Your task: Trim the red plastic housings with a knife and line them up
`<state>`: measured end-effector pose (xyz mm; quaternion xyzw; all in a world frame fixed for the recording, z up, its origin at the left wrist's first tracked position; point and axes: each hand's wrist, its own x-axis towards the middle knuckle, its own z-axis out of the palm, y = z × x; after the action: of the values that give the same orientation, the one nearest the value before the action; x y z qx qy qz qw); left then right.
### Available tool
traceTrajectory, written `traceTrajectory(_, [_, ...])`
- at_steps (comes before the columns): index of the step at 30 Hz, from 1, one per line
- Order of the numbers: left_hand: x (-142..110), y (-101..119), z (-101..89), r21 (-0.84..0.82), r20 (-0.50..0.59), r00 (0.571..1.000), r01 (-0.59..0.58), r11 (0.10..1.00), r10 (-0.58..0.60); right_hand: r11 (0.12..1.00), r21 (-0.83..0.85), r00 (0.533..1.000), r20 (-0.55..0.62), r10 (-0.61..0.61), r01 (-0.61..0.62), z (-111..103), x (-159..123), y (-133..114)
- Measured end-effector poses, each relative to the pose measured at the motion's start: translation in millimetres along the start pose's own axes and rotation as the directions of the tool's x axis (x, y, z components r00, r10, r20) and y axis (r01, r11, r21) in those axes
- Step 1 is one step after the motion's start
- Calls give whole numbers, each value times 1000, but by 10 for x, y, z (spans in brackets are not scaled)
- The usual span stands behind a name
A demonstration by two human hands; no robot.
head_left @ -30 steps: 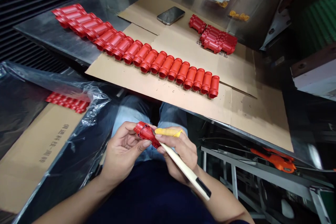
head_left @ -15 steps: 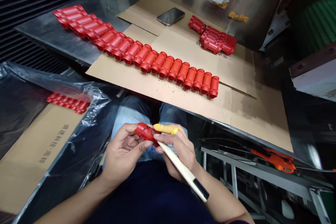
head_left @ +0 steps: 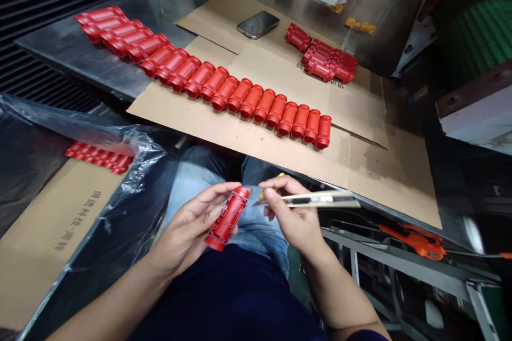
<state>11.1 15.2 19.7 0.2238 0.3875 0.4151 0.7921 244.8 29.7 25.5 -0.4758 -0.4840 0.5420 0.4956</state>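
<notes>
My left hand [head_left: 196, 224] is closed around a red plastic tube-shaped part [head_left: 228, 218], held tilted over my lap. Its cut-out, detailed side faces up, and its lower end sticks out below the fingers. Just to the right, my right hand [head_left: 294, 213] grips a cream-handled utility knife [head_left: 320, 200]. The knife's handle points off to the right, while its blade end lies near the red part without touching it. Something yellow [head_left: 263, 194] shows at the right fingertips; whether it is a finger cover I cannot tell.
Several red tube parts [head_left: 252, 102] line up along the cardboard [head_left: 288, 165] on the metal table. Behind lie a phone [head_left: 258, 25], stacked red parts [head_left: 320, 59] and yellow pieces [head_left: 360, 25]. A plastic-lined box [head_left: 52, 234] stands left; an orange-handled tool [head_left: 416, 242] lies right.
My right hand has drawn the knife away from the red part and swung its handle up to the right. My left hand has turned the part more upright, showing its open side.
</notes>
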Motion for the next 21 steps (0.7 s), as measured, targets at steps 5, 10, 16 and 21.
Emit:
traceTrajectory(5, [-13, -7, -99, -48, 46, 998, 39, 998, -37, 895, 107, 893, 188, 409, -433, 116, 8, 12])
traceTrajectory(10, [6, -36, -79, 132, -97, 951, -281, 950, 295, 982, -183, 996, 59, 60, -48, 153, -128, 47])
traceTrajectory(16, [42, -16, 1, 73, -175, 944, -271, 960, 279, 739, -384, 828, 162, -537, 554, 95, -228, -9])
traceTrajectory(21, [14, -13, -28, 105, -143, 951, -261, 960, 274, 753, -305, 811, 173, -559, 584, 135, -238, 90])
